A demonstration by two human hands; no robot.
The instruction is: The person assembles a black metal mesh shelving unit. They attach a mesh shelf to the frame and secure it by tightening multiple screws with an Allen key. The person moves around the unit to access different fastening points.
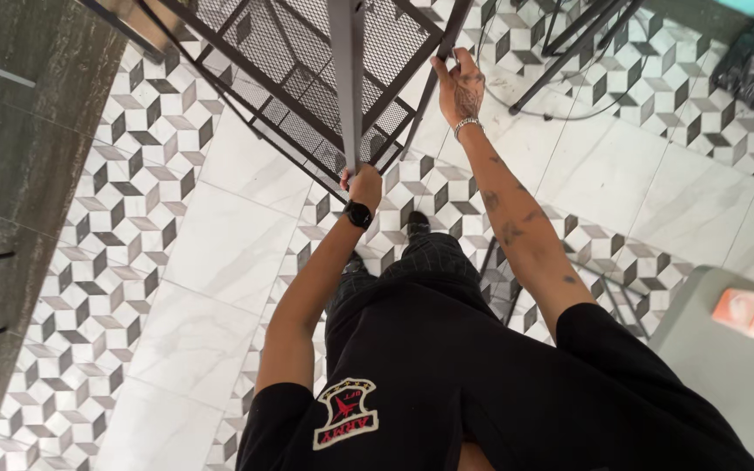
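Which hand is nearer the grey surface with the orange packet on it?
Right. The right hand grips a bar of the black metal mesh frame, on the side of the grey surface; the left hand grips the central bar, farther away.

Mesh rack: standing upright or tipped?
Tipped. The black mesh rack leans at an angle over the tiled floor, left hand gripping one post, right hand another bar.
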